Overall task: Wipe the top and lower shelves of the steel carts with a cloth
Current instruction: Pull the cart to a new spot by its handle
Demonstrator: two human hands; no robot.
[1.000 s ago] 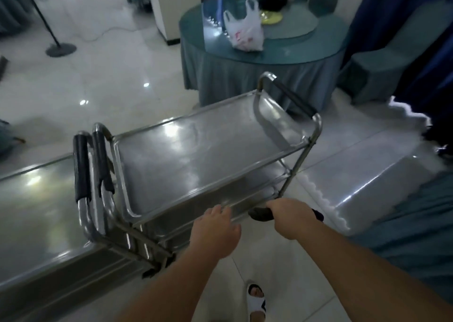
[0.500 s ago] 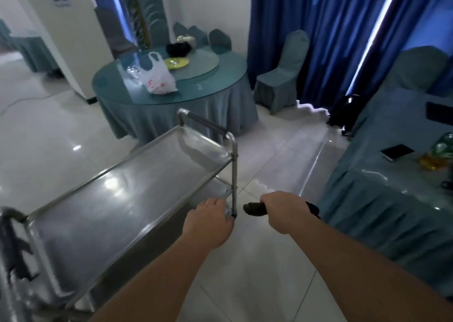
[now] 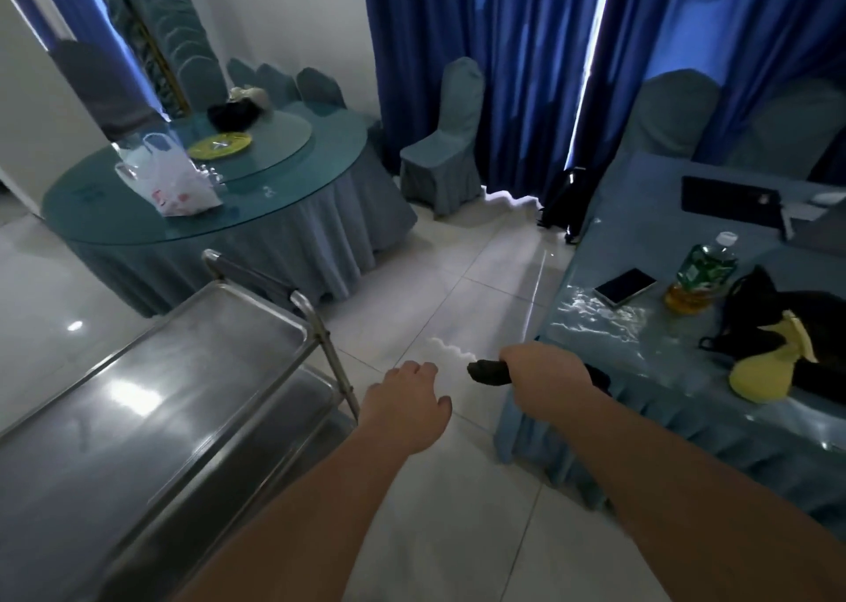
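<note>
Turning away from the steel cart (image 3: 151, 400), which a second ago filled the middle of the view and now sits off at lower left. Left hand (image 3: 405, 411) lifted clear of the cart's rail, where it rested half a second back; fingers loosely curled, apart from each other, gripping nothing. Right hand (image 3: 547, 384) clamped around the dark cloth (image 3: 489, 371), bunched, ends poking out either side of the fist (no change there). Hovering now near the corner of the blue-draped table (image 3: 686, 372) at right. Top shelf (image 3: 192, 368) bare and gleaming, lower shelf (image 3: 293, 400) partly visible beneath. Probably done with this cart, or pausing; no wiping contact at present.
</note>
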